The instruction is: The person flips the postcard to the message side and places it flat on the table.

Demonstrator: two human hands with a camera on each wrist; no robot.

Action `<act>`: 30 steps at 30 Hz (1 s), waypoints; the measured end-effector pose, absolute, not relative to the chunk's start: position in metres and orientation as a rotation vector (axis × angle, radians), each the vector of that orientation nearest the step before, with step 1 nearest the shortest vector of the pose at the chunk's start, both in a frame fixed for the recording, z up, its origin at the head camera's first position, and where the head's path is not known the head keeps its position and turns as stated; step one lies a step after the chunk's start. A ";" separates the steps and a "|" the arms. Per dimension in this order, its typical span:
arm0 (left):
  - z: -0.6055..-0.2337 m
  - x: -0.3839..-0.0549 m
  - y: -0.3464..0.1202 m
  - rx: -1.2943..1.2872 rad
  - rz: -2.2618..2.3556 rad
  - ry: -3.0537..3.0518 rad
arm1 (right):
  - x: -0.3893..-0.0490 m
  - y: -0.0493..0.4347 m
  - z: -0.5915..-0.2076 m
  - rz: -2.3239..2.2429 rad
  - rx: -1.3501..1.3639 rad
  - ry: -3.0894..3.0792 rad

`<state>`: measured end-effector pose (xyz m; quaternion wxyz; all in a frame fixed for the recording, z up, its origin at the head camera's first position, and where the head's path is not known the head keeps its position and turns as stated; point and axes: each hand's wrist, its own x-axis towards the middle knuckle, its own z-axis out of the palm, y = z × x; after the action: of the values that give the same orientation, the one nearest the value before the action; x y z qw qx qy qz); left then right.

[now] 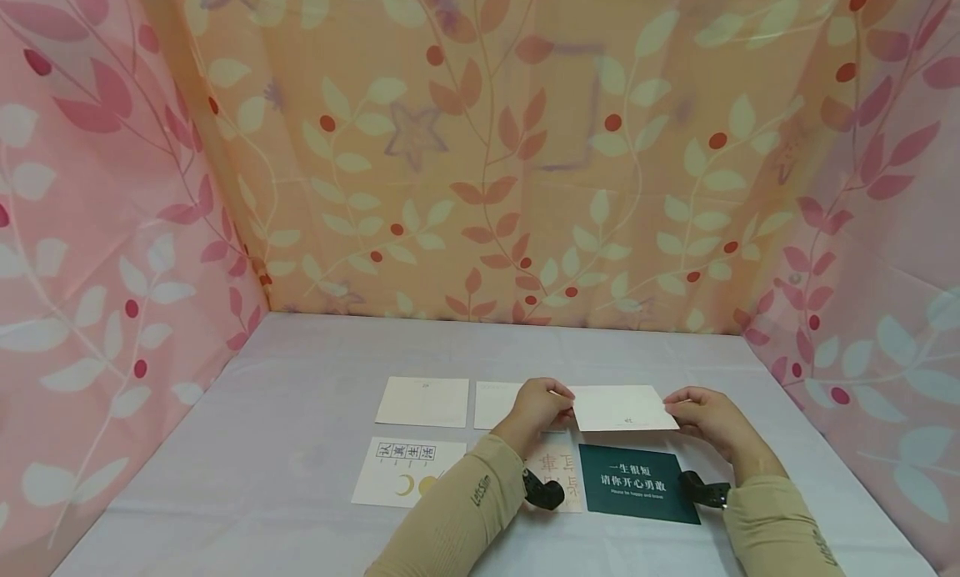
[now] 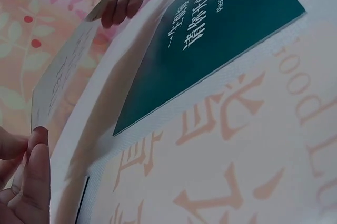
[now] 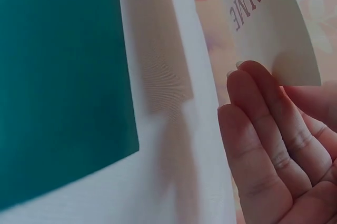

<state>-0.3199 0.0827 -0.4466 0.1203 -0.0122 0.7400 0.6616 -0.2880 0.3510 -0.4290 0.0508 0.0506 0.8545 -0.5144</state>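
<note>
A white postcard (image 1: 622, 408) is held a little above the table by both hands, its nearly blank side up. At its left edge my left hand (image 1: 538, 410) pinches it between thumb and fingers. The right edge is pinched by my right hand (image 1: 708, 423). On the card's underside (image 3: 263, 19), red capital letters with "TIME" show in the right wrist view. Just nearer than it lies a dark green card (image 1: 637, 485) with white Chinese writing. A pale card with orange characters (image 1: 570, 474) lies beside that one, partly hidden by my left forearm.
Two white cards lie face down in the back row, one at the left (image 1: 422, 402) and one (image 1: 495, 402) partly behind my left hand. A card with a yellow moon (image 1: 386, 473) lies front left. Patterned curtains (image 1: 480, 143) bound the white table (image 1: 300, 410).
</note>
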 end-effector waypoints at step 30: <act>-0.449 -0.321 0.081 -0.072 1.889 2.225 | -0.289 0.347 -0.433 -1.565 0.184 2.611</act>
<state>-0.3210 0.0806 -0.4490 0.1105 -0.0246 0.7574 0.6431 -0.2894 0.3473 -0.4334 0.0460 0.0603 0.8552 -0.5127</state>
